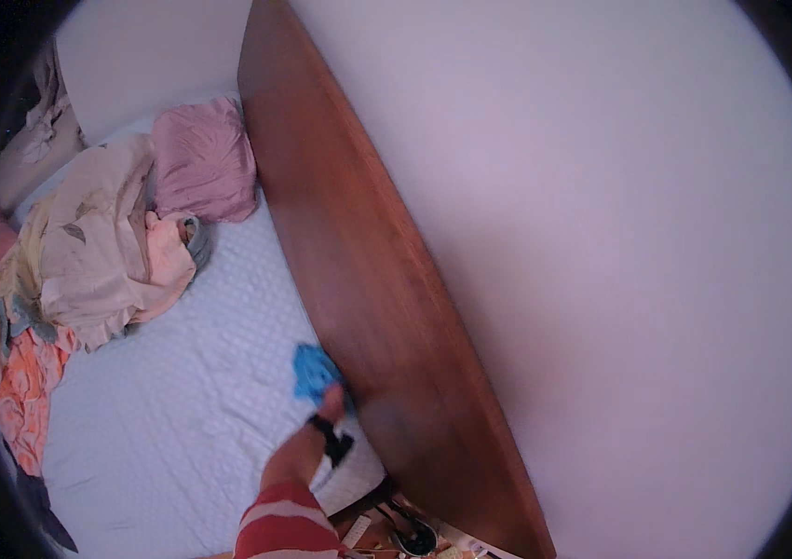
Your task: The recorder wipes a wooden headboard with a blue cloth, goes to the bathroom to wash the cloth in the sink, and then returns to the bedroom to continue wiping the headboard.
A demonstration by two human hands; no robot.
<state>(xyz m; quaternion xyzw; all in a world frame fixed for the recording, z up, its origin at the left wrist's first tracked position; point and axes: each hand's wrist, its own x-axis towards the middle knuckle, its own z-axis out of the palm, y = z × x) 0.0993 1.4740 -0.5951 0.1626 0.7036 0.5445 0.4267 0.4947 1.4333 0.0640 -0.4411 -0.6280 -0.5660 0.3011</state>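
My left hand (pixel 332 401) reaches up from the lower edge, in a red and white striped sleeve with a black band at the wrist. It is closed on a bright blue cloth (pixel 315 373), which is bunched up and slightly blurred. Hand and cloth are close against the lower part of a brown wooden headboard (pixel 358 279), just above the pale quilted mattress (pixel 219 391). Most of the fingers are hidden by the cloth and by blur. My right hand is outside the picture.
A mauve pillow (pixel 205 160) lies against the headboard's far end. Rumpled beige bedding (pixel 98 242) and orange fabric (pixel 33 387) are heaped at the left. A white wall (pixel 619 233) rises right of the headboard. Small items and cables (pixel 405 531) crowd a surface at the bottom.
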